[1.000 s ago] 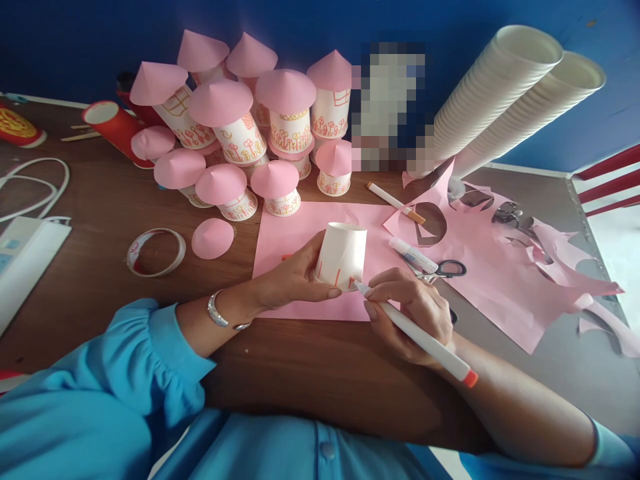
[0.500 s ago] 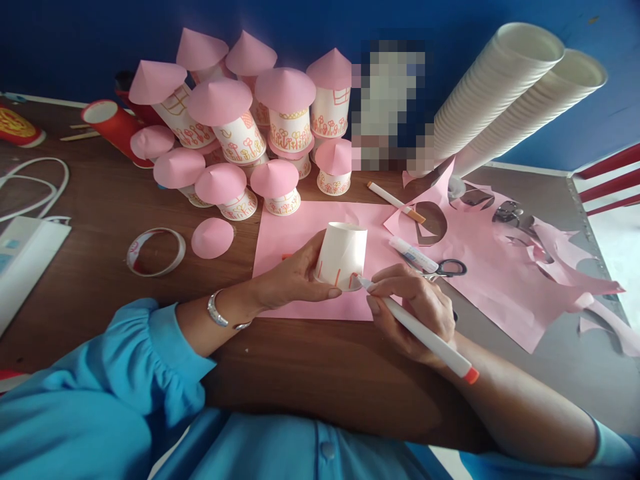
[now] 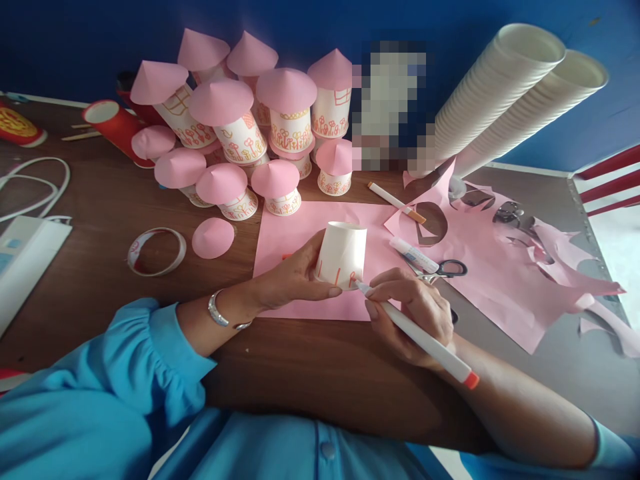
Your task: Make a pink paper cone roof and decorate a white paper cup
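My left hand (image 3: 300,275) grips a small white paper cup (image 3: 342,250) by its side, thumb along the lower edge. Short orange-red strokes and a small looped mark run along the cup's lower part. A white marker with an orange end (image 3: 425,338) is pinched in my right hand (image 3: 413,313), its tip at the looped mark. Beneath both hands lies a pink paper sheet (image 3: 280,233). Just beyond the right hand are a white glue tube (image 3: 414,254) and black-handled scissors (image 3: 453,268), partly covered.
Several decorated cups with pink cone roofs (image 3: 285,93) stand at the back. Tall stacks of white cups (image 3: 500,87) lean at the back right. Cut pink paper scraps (image 3: 505,280) spread rightward. A tape roll (image 3: 156,252), a pink cone (image 3: 213,238) and a white power strip (image 3: 35,267) lie left.
The marker tip has shifted slightly, and the looped mark on the cup shows a bit more line. My left hand and the cup stay nearly still.
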Motion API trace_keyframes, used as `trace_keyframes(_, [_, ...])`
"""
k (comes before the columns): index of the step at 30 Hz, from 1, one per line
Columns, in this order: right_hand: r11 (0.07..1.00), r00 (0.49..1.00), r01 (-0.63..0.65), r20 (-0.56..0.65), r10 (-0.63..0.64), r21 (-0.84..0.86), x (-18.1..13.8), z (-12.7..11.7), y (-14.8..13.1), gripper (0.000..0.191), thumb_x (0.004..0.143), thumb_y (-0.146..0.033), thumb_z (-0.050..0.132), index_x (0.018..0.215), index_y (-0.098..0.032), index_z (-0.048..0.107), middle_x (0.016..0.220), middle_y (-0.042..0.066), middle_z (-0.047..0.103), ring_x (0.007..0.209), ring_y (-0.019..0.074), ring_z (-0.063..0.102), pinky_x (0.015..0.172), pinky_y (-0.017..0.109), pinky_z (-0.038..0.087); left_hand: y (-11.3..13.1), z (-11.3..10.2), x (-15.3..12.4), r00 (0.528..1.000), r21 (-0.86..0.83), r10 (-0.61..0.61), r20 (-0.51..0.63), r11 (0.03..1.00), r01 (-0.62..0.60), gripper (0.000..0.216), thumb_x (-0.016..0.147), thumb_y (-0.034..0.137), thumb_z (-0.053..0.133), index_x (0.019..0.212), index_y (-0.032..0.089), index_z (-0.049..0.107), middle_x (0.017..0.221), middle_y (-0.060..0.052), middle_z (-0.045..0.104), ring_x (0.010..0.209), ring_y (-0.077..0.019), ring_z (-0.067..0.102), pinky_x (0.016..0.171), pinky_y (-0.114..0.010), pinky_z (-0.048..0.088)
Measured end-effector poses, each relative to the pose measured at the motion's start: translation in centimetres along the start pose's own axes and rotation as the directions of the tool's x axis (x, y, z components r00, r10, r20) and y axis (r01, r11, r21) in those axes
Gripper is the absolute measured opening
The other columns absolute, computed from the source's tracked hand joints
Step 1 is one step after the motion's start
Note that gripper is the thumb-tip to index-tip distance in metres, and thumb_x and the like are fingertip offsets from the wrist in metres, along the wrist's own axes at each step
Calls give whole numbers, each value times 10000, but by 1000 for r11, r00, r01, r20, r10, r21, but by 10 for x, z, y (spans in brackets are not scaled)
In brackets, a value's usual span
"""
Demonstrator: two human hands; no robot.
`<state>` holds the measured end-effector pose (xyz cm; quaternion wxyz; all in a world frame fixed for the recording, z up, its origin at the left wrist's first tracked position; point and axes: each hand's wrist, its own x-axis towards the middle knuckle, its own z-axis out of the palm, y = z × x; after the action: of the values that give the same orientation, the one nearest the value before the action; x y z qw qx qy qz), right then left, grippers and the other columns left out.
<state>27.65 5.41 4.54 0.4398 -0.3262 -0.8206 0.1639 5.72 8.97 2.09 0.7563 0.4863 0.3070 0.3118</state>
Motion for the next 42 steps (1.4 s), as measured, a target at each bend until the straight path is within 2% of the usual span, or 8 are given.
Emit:
trace_keyframes(4, [1000,1000,10,-2,-10,13,0,0,0,229,866,-48,603,1005,-228,572,753,-1,670,615,156,700,485,236,510,2,1,0,1000,-7,-8,5,1000,8,821,764,354,869,1458,252,443,1120,-67,647,1088,-257,603,951,-401,489])
trace_keyframes(14, [1000,999,-1,-32,0,-30,3,-1,0,217,870,-47,603,982,-230,567,736,-8,669,585,141,666,480,226,473,-6,-3,0,1000,-24,23,-14,999,-24,775,750,327,878,1420,271,492,1197,-72,631,1128,-267,600,956,-406,503])
trace_keyframes(21, [1000,999,0,-34,-1,-31,2,0,-1,200,876,-55,592,972,-227,559,724,-13,653,577,139,652,471,230,460,-1,-1,-1,1000,-4,11,-24,1000,-11,745,761,342,872,1399,256,497,1193,-76,636,1116,-261,604,948,-402,507])
trace_keyframes(32, [999,999,31,-8,-32,-17,2,1,-2,241,869,-46,586,1003,-244,554,721,-23,655,596,144,679,496,235,521,1,1,0,1000,1,0,-18,1000,1,813,754,368,877,1445,251,464,1141,-76,661,1084,-266,618,932,-404,497])
trace_keyframes(42, [1000,1000,15,-8,-14,21,1,-1,-4,238,876,-43,595,1016,-234,566,737,-2,657,601,153,674,498,251,514,2,1,-1,1000,-6,-6,-7,1000,6,787,760,355,872,1421,254,457,1145,-69,644,1061,-251,612,925,-401,490])
